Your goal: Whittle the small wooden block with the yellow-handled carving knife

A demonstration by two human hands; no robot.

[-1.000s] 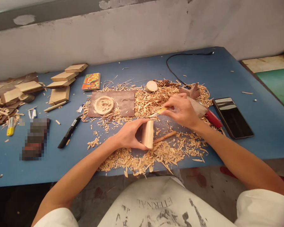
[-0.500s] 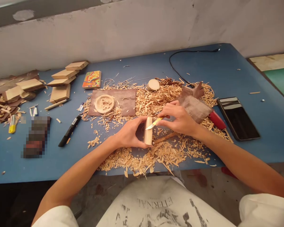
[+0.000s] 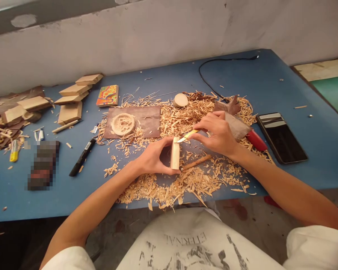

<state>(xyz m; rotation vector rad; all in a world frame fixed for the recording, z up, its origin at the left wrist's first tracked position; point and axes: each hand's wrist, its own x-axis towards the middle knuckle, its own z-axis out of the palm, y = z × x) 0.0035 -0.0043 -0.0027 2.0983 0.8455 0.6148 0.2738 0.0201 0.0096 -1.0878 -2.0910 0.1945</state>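
My left hand [image 3: 154,156] grips a pale wooden block [image 3: 175,155] by its top and bottom ends, holding it on edge above the table. In my right hand [image 3: 215,131] is a craft knife [image 3: 189,135] with a yellow handle. Its blade tip meets the block's edge near the upper end. Beneath the block lies a thin wooden-handled tool [image 3: 196,162] among wood shavings [image 3: 191,182]. A round carved wooden piece [image 3: 123,124] rests on a brown leather sheet [image 3: 153,129] beyond my left hand.
Wooden blocks [image 3: 70,112] are piled at the left, near a black marker [image 3: 83,156] and a painted square [image 3: 107,96]. A smartphone [image 3: 282,138] lies at the right, beside a red-handled tool [image 3: 256,140]. A round wood slice [image 3: 181,100] and black cable [image 3: 205,75] sit farther back.
My right hand has moved the knife up along the block, from about its middle to near its top end. My left hand keeps its hold on the block.
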